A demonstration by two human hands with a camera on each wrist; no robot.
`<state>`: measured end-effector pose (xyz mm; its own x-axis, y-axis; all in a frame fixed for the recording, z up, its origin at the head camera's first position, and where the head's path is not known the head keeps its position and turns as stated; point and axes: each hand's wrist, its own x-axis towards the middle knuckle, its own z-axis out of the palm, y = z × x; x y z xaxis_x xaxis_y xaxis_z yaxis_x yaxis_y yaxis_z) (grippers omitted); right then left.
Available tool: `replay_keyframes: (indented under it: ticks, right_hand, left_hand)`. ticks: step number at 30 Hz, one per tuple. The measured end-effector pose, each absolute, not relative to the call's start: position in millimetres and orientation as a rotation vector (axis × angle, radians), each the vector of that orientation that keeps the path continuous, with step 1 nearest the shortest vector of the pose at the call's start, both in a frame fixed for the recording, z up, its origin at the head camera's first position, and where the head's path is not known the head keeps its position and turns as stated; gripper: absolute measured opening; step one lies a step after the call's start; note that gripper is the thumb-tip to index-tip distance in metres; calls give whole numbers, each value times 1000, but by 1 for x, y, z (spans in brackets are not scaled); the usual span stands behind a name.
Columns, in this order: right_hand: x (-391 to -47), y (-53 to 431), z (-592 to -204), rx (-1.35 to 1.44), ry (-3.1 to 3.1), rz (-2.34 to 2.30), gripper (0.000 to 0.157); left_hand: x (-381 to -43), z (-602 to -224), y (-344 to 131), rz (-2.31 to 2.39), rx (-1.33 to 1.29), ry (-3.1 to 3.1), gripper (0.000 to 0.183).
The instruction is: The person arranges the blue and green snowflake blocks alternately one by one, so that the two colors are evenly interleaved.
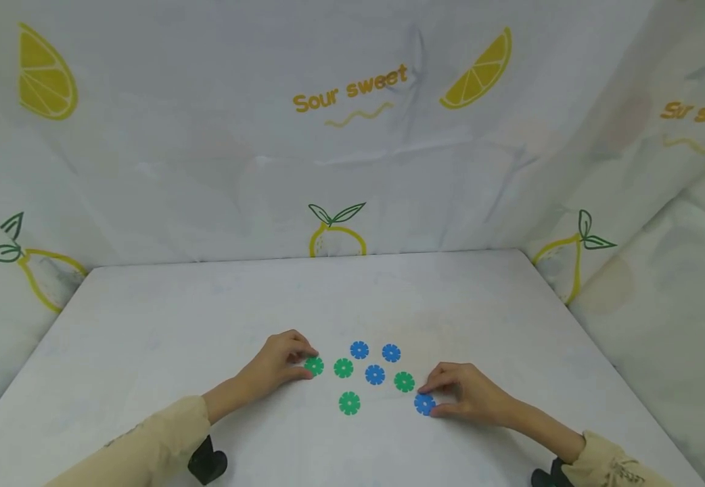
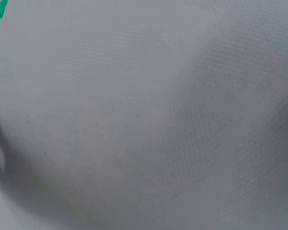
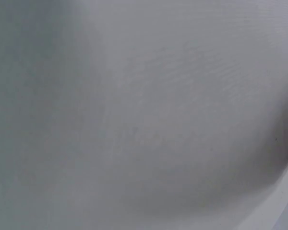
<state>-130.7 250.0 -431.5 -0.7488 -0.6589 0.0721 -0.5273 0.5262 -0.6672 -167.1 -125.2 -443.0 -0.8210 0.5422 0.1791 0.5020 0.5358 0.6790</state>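
In the head view my left hand (image 1: 282,357) pinches a green notched disc (image 1: 314,366) between thumb and fingers, at the left end of a loose group of such discs. On the other end, my right hand (image 1: 468,393) holds a blue notched disc (image 1: 425,404) by its edges. Between the hands lie another green disc (image 1: 344,368), a lower green disc (image 1: 349,403) and a right-hand green disc (image 1: 404,381). Among them are a blue disc (image 1: 359,350), a second blue disc (image 1: 392,353) and a central blue disc (image 1: 375,375). The wrist views barely catch the fingers.
A white tabletop (image 1: 218,311) carries the discs. Behind it hangs a white cloth (image 1: 206,135) printed with lemons and lettering, and more cloth (image 1: 675,257) closes off the right side. Black objects (image 1: 208,462) sit at the cuffs of both sleeves.
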Motion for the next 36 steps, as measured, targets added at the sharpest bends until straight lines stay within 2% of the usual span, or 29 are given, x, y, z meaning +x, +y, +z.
replay_keyframes:
  ticks: [12, 26, 36]
  right_hand:
    - [-129, 252, -433, -988, 2559, -1050, 26]
    - [-132, 249, -426, -1015, 2571, -994, 26]
    - [-130, 242, -417, -837, 2631, -910, 28]
  left_hand:
    - [-171, -436, -116, 1036, 887, 2757, 26]
    - [-172, -438, -121, 1098, 992, 2721, 25]
    - [-169, -438, -128, 1089, 990, 2762, 24]
